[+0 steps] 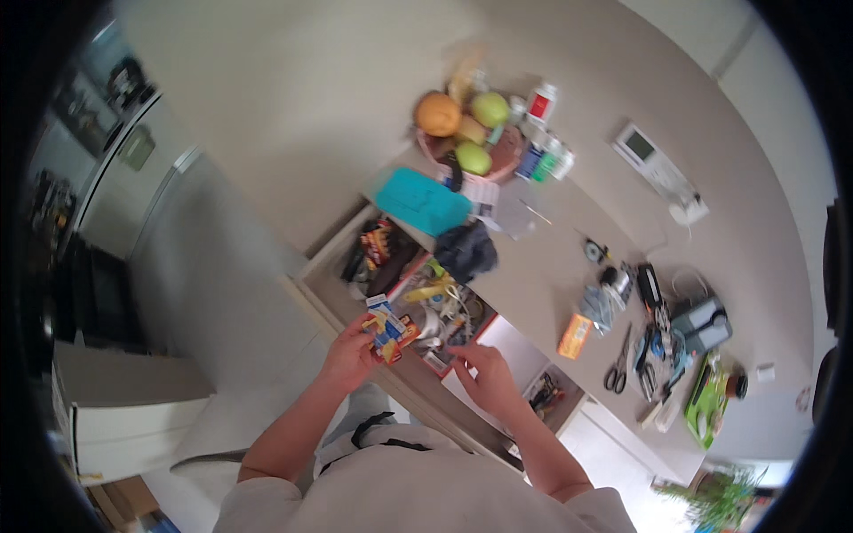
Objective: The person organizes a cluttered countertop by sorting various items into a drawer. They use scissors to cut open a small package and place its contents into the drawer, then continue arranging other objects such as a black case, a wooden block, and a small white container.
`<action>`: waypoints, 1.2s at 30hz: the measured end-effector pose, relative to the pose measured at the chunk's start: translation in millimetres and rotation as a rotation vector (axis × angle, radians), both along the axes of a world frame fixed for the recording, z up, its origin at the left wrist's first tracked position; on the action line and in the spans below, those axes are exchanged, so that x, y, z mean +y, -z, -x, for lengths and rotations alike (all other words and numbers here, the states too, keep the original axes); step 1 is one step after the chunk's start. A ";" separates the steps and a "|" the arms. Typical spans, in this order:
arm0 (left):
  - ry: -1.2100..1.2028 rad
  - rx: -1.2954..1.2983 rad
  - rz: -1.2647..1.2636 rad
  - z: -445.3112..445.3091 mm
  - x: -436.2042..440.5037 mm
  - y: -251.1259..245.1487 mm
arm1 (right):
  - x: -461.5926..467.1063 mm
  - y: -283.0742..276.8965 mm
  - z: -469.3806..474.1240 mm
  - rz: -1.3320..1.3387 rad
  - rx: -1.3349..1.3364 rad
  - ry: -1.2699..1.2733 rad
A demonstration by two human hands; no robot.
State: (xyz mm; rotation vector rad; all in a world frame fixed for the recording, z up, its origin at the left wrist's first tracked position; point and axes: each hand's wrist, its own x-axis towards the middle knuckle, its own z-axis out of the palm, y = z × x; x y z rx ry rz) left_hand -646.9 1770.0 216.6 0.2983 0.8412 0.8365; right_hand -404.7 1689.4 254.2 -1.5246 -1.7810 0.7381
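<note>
My left hand (351, 354) holds a few small printed packets (386, 328), blue, yellow and red, over the front of an open drawer (320, 298). My right hand (485, 376) is over the drawer's middle, its fingers bent at the edge of a red-rimmed box (490, 323); whether the fingertips hold something small cannot be told. That box contains a yellow item, white cables and other small things. On its left in the drawer lie dark items and a red and yellow package (377, 245). A white divider or box (516, 340) stands right of it, beside a compartment with small tools or pens (546, 393).
On the countertop are a turquoise case (423, 201), a dark cloth (466, 252), a fruit basket (508, 163), white bottles (541, 103), an orange box (574, 336), scissors (620, 373), tangled cables and a green tray (706, 406). A white cabinet (133, 426) stands at left.
</note>
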 end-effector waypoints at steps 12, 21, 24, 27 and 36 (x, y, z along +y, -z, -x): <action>-0.306 0.207 -0.077 326.3 88.6 -52.5 | 179.3 -9.7 318.6 0.127 -0.006 -0.566; -0.584 0.178 -0.096 559.8 195.2 -55.5 | 380.5 40.6 596.4 0.269 0.013 -0.862; -0.645 0.178 -0.066 630.7 242.8 -19.4 | 444.0 80.8 674.3 0.276 -0.118 -0.897; -0.717 0.207 -0.060 704.0 306.3 -23.0 | 504.5 95.1 740.9 0.267 -0.156 -0.977; -0.792 0.256 -0.094 952.3 559.1 -23.9 | 724.6 89.6 875.3 0.408 -0.333 -0.899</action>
